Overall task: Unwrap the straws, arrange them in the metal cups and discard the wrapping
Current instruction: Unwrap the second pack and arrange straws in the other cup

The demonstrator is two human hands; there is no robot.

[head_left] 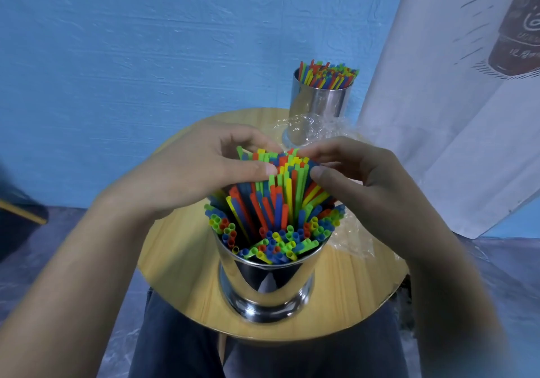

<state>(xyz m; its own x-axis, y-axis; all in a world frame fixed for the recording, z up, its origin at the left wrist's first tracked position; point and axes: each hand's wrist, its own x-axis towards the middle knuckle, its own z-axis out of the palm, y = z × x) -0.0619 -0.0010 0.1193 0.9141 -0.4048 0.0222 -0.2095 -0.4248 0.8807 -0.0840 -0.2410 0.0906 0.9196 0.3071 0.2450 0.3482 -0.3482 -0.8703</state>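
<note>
Left hand and right hand each curl round the straw bundle from opposite sides, its near-upright long axis running down into the near metal cup directly below, with clear wrapping just right.

i see my left hand and right hand both curled round the top of a tall bundle of straws, which stands in the near cup. lower straws ring it inside the rim. the far cup holds a second bunch. clear wrap lies crumpled on the round table, by both cups. a blue wall stands behind.
</note>
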